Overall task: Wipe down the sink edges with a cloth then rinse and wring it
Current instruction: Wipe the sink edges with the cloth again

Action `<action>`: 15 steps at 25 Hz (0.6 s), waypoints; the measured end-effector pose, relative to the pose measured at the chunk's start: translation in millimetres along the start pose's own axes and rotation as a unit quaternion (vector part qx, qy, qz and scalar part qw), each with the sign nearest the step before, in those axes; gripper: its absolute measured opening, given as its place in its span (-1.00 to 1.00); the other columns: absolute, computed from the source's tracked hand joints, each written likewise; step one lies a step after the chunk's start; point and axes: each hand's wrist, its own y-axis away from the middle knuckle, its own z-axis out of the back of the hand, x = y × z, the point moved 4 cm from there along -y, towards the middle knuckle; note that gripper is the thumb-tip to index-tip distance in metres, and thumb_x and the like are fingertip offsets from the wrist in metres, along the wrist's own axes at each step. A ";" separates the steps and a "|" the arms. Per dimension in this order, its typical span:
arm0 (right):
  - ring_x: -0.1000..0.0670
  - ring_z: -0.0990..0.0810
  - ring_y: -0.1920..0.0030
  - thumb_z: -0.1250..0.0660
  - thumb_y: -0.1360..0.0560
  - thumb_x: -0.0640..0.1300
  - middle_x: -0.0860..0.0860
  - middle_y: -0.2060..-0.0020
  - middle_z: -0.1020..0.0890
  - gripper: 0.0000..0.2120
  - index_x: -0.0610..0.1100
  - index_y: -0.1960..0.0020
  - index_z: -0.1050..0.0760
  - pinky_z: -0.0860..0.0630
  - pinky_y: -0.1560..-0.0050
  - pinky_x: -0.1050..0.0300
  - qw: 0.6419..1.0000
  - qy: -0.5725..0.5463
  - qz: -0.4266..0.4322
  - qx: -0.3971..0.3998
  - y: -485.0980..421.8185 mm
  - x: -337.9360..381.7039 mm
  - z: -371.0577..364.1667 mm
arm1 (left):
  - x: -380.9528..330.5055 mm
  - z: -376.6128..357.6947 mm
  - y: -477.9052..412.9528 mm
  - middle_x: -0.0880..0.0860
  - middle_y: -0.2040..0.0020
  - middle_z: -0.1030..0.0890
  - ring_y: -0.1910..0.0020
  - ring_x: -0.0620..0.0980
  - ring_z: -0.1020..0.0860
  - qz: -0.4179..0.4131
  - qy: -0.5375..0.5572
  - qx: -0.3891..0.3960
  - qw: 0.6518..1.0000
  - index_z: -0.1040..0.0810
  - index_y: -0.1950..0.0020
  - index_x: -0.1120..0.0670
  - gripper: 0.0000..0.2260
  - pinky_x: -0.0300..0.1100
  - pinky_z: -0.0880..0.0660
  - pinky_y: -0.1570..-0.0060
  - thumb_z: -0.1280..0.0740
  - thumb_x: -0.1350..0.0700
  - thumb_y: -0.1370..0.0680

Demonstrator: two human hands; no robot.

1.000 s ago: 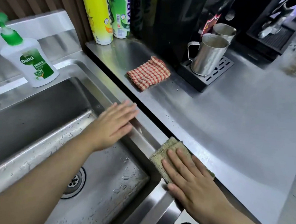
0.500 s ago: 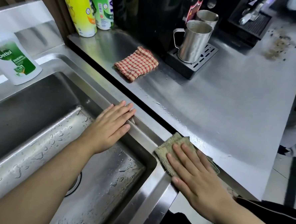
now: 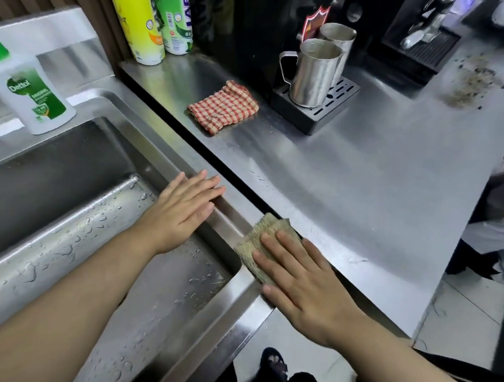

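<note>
A beige-green woven cloth (image 3: 257, 235) lies on the right rim of the steel sink (image 3: 231, 216), where the rim meets the counter. My right hand (image 3: 301, 282) presses flat on it, fingers spread, covering its near half. My left hand (image 3: 181, 213) rests flat on the inner edge of the same rim a little farther along, holding nothing. Water drops cover the basin floor and its raised ledge.
A Dettol soap bottle (image 3: 32, 94) stands on the sink's back ledge. On the counter sit a folded red checked cloth (image 3: 223, 108), two steel jugs (image 3: 314, 73) on a black drip tray, tall spray cans (image 3: 140, 21) and scattered crumbs (image 3: 469, 83). A person (image 3: 502, 224) crouches at the right.
My right hand has slid the cloth a short way along the rim towards my left hand. My left hand stays put on the rim. The view has shifted slightly.
</note>
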 end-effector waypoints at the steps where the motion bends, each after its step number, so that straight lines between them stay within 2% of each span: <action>1: -0.02 -0.16 -0.49 0.17 -0.62 0.18 0.04 -0.46 -0.29 -0.49 0.03 -0.44 -0.28 -0.05 -0.39 -0.08 1.000 0.006 0.017 0.006 5.8 -4.9 0.4 | -5.5 2.7 3.7 -0.18 -0.51 -0.04 -0.47 -0.28 0.17 0.020 -0.006 -0.002 1.000 -0.07 -0.48 -0.13 -0.46 -0.25 0.37 -0.40 0.27 -0.24 -0.54; 6: -0.08 -0.29 -0.44 0.19 -0.64 0.09 -0.05 -0.40 -0.40 -0.46 -0.09 -0.37 -0.41 -0.11 -0.40 -0.06 0.991 -0.004 0.132 -0.013 -12.3 -21.7 3.1 | -64.2 8.4 72.8 -0.27 -0.44 -0.06 -0.44 -0.33 0.17 0.175 0.034 -0.079 0.981 -0.11 -0.48 -0.13 -0.42 -0.39 0.35 -0.35 0.23 -0.26 -0.50; 8: -0.09 -0.30 -0.43 0.21 -0.63 0.07 -0.06 -0.38 -0.42 -0.43 -0.13 -0.36 -0.43 -0.12 -0.39 -0.05 0.993 -0.015 0.110 -0.049 -8.2 -15.5 -0.5 | -86.9 -2.3 114.9 -0.22 -0.45 -0.13 -0.45 -0.29 0.12 0.224 0.019 -0.104 0.969 -0.16 -0.48 -0.09 -0.42 -0.34 0.29 -0.39 0.20 -0.24 -0.51; 10: -0.07 -0.38 -0.38 0.21 -0.62 0.06 -0.04 -0.32 -0.50 -0.43 -0.13 -0.32 -0.46 -0.14 -0.35 -0.04 0.990 -0.035 0.123 -0.054 2.6 30.3 -8.1 | -109.9 -18.2 162.7 -0.16 -0.44 -0.19 -0.46 -0.25 0.05 0.277 -0.018 -0.133 0.952 -0.21 -0.46 -0.04 -0.46 -0.26 0.21 -0.42 0.14 -0.20 -0.54; 13: -0.07 -0.48 -0.31 0.02 -0.57 0.04 -0.04 -0.25 -0.57 -0.53 -0.14 -0.30 -0.47 -0.18 -0.29 -0.02 0.967 -0.076 0.241 -0.019 20.0 94.0 -12.3 | -136.9 -43.5 218.7 -0.06 -0.44 -0.31 -0.47 -0.12 -0.10 0.344 -0.042 -0.161 0.924 -0.28 -0.45 0.03 -0.48 -0.14 0.01 -0.42 0.10 -0.17 -0.59; 15: -0.06 -0.52 -0.27 -0.03 -0.53 0.03 -0.04 -0.21 -0.59 -0.54 -0.13 -0.29 -0.48 -0.20 -0.28 0.02 0.958 -0.065 0.279 -0.026 15.1 70.1 -7.3 | -145.1 -50.8 242.0 -0.01 -0.42 -0.36 -0.46 -0.06 -0.17 0.378 -0.048 -0.177 0.907 -0.31 -0.44 0.06 -0.46 -0.11 -0.08 -0.39 0.11 -0.18 -0.59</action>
